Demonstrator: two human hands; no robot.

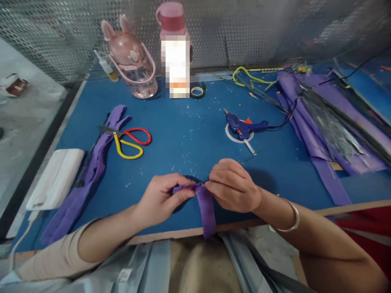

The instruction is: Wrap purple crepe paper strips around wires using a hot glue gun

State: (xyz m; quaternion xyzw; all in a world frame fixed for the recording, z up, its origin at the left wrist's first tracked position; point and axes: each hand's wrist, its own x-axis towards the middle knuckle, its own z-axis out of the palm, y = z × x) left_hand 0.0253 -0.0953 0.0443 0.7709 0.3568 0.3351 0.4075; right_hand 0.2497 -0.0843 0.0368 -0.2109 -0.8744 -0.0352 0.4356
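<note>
One purple strip (206,208) lies at the middle of the counter's (189,134) near edge. Its upper end is bunched sideways between the two hands. The rest of its length runs back toward the person and hangs over that edge. The left hand (161,199) pinches the bunched end between thumb and fingers, and the right hand (233,187) grips the same end from the other side.

Behind them lie one pair of scissors (130,141) toward the left edge and one glue gun (244,128) right of centre. Along the far edge stand two bottles, an eared pink bottle (131,61) and a tall pink bottle (174,24), with one tape roll (197,91) beside them.
</note>
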